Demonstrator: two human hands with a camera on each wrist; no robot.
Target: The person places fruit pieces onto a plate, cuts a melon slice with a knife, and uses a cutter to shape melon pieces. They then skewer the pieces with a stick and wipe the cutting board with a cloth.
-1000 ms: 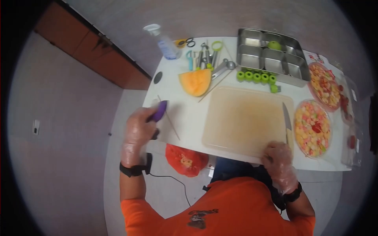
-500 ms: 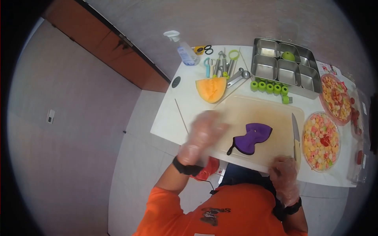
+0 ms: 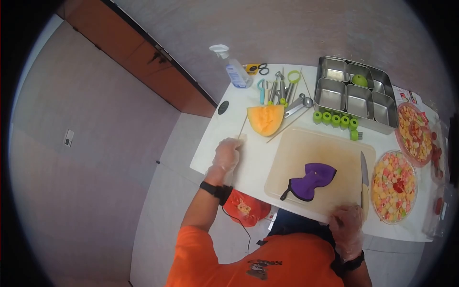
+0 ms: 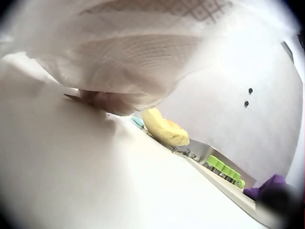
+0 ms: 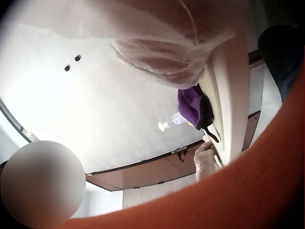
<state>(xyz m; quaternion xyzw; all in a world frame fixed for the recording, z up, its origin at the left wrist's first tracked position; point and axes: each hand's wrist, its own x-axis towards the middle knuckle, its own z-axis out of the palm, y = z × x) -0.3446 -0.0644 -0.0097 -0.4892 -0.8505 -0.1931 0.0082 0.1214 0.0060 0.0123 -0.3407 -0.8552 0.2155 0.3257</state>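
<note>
At the table's left front edge, my gloved left hand (image 3: pixel 225 154) pinches a thin wooden stick (image 3: pixel 243 125), whose far part points toward the back. A dark tip shows beyond the fingers (image 4: pixel 116 102) in the left wrist view. My gloved right hand (image 3: pixel 347 228) rests loosely curled at the near edge of the cutting board (image 3: pixel 287 153), holding nothing that shows. A knife (image 3: pixel 365 177) lies on the board's right side, its handle close to that hand. Across the board lies a purple bow-shaped pot holder (image 3: pixel 313 181) with black edging and a loop.
Behind the board are a melon wedge (image 3: pixel 266 119), several hand tools (image 3: pixel 277 91), green-handled cutters (image 3: pixel 337 119) and a steel compartment tray (image 3: pixel 330 99). Bowls of diced fruit (image 3: pixel 394 186) stand right. A spray bottle (image 3: pixel 235 71) is back left; a red bag (image 3: pixel 245 208) sits below.
My left hand has set the purple pot holder down on the board, then moved back left to the thin stick and taken hold of it. The right hand stays by the board's near edge.
</note>
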